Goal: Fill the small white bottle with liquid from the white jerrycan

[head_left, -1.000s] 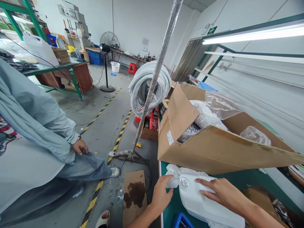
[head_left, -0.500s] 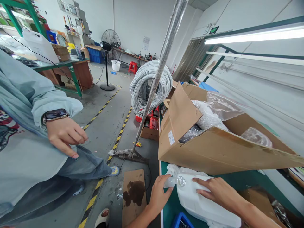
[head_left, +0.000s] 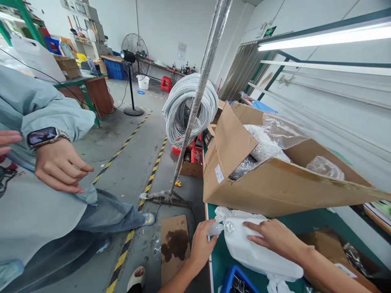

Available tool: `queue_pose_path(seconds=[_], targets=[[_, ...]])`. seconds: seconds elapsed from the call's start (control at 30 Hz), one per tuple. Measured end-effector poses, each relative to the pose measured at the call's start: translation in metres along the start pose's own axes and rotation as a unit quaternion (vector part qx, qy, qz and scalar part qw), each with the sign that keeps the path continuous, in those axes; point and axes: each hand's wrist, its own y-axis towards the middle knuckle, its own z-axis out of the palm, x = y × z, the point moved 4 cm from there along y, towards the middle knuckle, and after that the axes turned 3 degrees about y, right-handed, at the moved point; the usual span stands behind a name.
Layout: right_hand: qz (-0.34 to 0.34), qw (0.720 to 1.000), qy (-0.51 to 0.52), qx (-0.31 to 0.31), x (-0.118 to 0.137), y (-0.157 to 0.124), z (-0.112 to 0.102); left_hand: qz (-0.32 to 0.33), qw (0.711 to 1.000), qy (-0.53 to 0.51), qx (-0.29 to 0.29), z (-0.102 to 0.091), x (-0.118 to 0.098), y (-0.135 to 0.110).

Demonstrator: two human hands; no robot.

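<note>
A large white plastic jug (head_left: 241,246) lies tilted on the green bench at lower right, with a round silvery patch at its left end. My right hand (head_left: 270,236) rests over the jug's upper side, fingers pressed against it; its thumb is hidden. My left hand (head_left: 201,242) closes its thumb and fingers round a small translucent plastic bottle (head_left: 215,229), held against or very near the jug's left end; whether they touch, I cannot tell. Thin white plastic bag (head_left: 222,213) bunches behind that end, and more hangs below the jug.
Behind the jug stands an open cardboard box (head_left: 259,187) with plastic bags inside. A blue bin (head_left: 230,278) holds dark parts at the front. Left of the bench are a metal stand (head_left: 191,120) and coiled cable (head_left: 174,110). A co-worker's hand (head_left: 61,165) is at left.
The view has shifted slightly. Both of my hands keep their places on the bottle and the jug. The co-worker's watch hand has moved left, and another hand shows at the left edge.
</note>
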Motion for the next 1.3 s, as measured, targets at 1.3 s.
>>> queue_pose_path(seconds=[1.3], targets=[[-0.006,0.999,-0.039,0.008,0.026,0.028,-0.007,0.011,1.0,0.008,-0.011,-0.016,0.022,0.003]])
